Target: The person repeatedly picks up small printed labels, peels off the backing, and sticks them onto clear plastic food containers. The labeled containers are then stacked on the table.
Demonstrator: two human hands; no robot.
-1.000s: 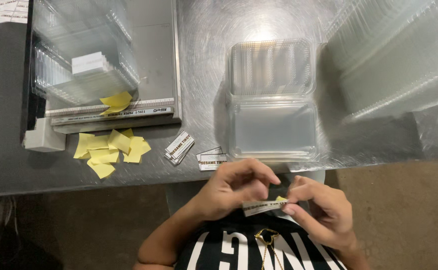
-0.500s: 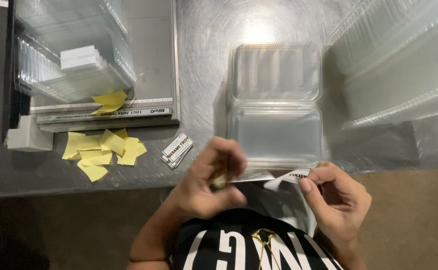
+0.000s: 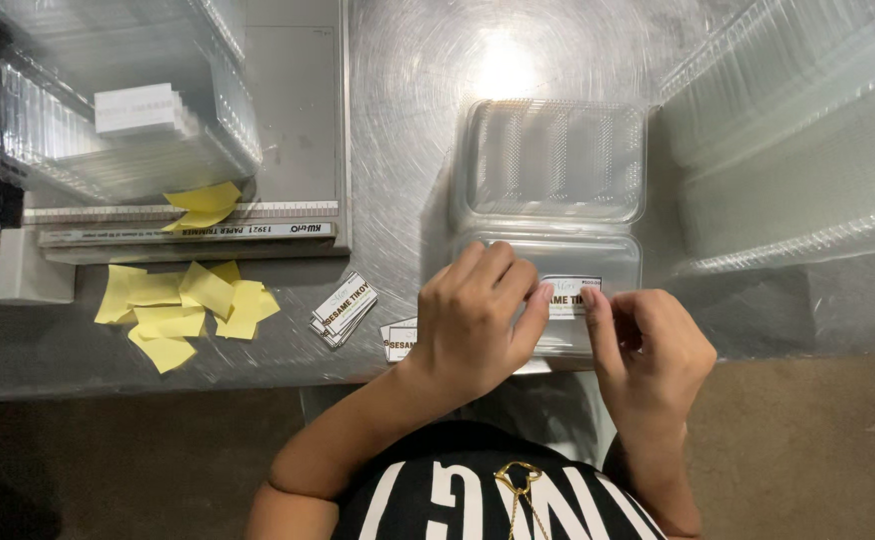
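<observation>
A: Where's the label [image 3: 570, 296] sat rel. to the hands?

B: It's laid flat on the near half of the clear clamshell container [image 3: 554, 160], which is open on the steel table [image 3: 408, 120]. The label is found between the two hands, touching both. Its long axis runs left-right, parallel to the table's near edge.

A: Left hand [image 3: 478, 322] state?

B: Fingers are curled together, tips pressed down on the label's left end. Nothing is clamped as far as can be seen; it's more a press than a pinch, tho the underside is hidden.

A: Right hand [image 3: 650, 345]?

B: Thumb and forefinger are drawn close, tips set at the label's right end. Whether the edge is actually pinched or only pushed flat can't be told.

A: Which hand's nearer?

B: Neither, really. Both are in contact, one per end. More of the label is covered by the left.

A: Anything else nearby?

B: A small stack of labels [image 3: 344, 309] is seen just left of the left wrist, and yellow backing scraps [image 3: 183, 305] are scattered further left, well apart. Stacked clear containers [image 3: 798, 150] are piled to the right, and a paper trimmer [image 3: 188, 230] sits at far left.
</observation>
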